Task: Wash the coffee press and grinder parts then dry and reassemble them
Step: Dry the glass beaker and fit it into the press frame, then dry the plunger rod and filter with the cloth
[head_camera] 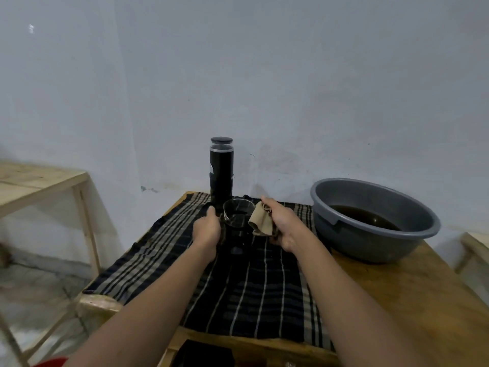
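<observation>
- Glass beaker (236,215) of the coffee press: stands upright on the far half of the checked cloth (251,287), which covers the wooden table (397,287).
- Left hand (206,229): curled round the beaker's left wall, steadying it.
- Right hand (283,223): closed on a crumpled tan rag (260,221), held just beside the beaker's right side.
- Step in hand, as judged: drying. Keep the left grip firm and low on the wall. Feed the rag inside and turn the glass against it rather than pressing on the rim, since wet glass slips and chips easily.
- Beaker, appearance: clear, thin-walled and open-topped. Its base is hard to tell from the dark cloth.
- Just behind it: a black grinder (221,170), upright and capped, seemingly assembled.
- Far right: a grey basin (370,245) holding brown water.
</observation>
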### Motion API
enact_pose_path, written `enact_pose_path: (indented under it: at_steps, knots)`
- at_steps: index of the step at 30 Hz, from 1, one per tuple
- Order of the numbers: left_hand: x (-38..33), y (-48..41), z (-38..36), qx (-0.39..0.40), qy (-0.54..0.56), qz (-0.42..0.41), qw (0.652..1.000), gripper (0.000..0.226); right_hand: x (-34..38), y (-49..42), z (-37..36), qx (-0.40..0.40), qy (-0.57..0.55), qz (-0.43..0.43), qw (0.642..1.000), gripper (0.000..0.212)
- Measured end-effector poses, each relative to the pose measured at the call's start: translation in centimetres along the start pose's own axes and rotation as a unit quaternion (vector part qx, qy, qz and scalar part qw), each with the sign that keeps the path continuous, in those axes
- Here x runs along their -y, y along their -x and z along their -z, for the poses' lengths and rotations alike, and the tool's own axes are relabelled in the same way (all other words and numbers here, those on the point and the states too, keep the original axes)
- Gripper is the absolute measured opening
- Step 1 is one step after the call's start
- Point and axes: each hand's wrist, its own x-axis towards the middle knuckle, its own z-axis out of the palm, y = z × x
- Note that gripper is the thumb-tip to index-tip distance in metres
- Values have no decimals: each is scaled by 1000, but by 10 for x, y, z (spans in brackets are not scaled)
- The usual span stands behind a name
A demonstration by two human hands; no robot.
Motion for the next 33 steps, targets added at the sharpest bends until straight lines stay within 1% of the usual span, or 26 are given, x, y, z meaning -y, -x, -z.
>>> enact_pose_path:
  at_steps: [1,2,3,4,5,6,7,8,9,10,11,13,14,15,16,19,21,23,24,25,27,28,29,30,31,33]
  knots:
    - [-8,3,3,-35,-17,-39,998,50,4,2,3,-10,-3,12,1000,34]
    - [-15,10,5,-72,-41,-96,992,44,7,5,11,-20,-10,25,999,35]
    - [-26,19,6,-104,-55,-174,978,37,12,9,19,-33,-15,34,999,36]
    - [-38,31,5,-125,-56,-269,953,30,17,13,27,-49,-21,44,998,39]
    - [-48,47,2,-123,-44,-365,922,23,23,18,37,-67,-22,57,996,42]
    - [-57,62,-3,-95,-32,-451,887,18,27,21,48,-88,-23,75,993,43]
    - [-63,74,-12,-44,-33,-515,856,16,31,25,59,-108,-28,95,989,43]
    - [-68,85,-24,18,-63,-554,830,16,34,29,69,-128,-33,120,984,41]
    - [-68,92,-37,81,-126,-569,809,17,36,35,79,-149,-26,149,977,39]
    - [-67,98,-52,134,-212,-566,786,19,38,42,87,-173,-9,176,969,37]
    - [-62,99,-68,168,-306,-548,760,23,38,47,95,-200,11,202,959,34]
    - [-43,91,-96,198,-476,-498,697,29,36,56,108,-237,29,233,943,31]
    - [-32,82,-106,207,-536,-474,667,30,35,60,112,-238,31,237,941,30]
    - [-21,74,-113,212,-577,-457,643,33,33,62,116,-234,37,235,943,29]
    - [-12,64,-118,216,-606,-438,628,36,31,65,118,-224,43,231,946,29]
    - [2,45,-128,240,-654,-386,604,37,23,63,124,-190,64,229,953,25]
    - [6,39,-130,254,-654,-364,612,38,22,62,125,-172,76,229,955,25]
    - [8,35,-128,244,-630,-365,641,32,23,57,128,-168,87,239,953,22]
    - [8,34,-126,236,-599,-372,669,27,24,55,129,-173,95,253,947,20]
    - [7,33,-123,230,-553,-381,704,21,26,54,131,-183,105,274,938,18]
    - [3,40,-116,232,-432,-394,777,11,30,52,132,-202,126,321,917,17]
    - [0,46,-111,247,-371,-384,808,11,33,51,131,-203,140,337,908,19]
    - [0,53,-106,284,-309,-358,834,11,35,51,129,-195,159,345,904,22]
    - [0,60,-101,326,-256,-324,851,9,35,51,124,-177,184,343,904,26]
    - [3,67,-98,358,-217,-295,859,10,33,49,120,-149,217,331,906,30]
    - [13,74,-91,387,-185,-267,863,13,22,46,104,-96,315,283,901,38]
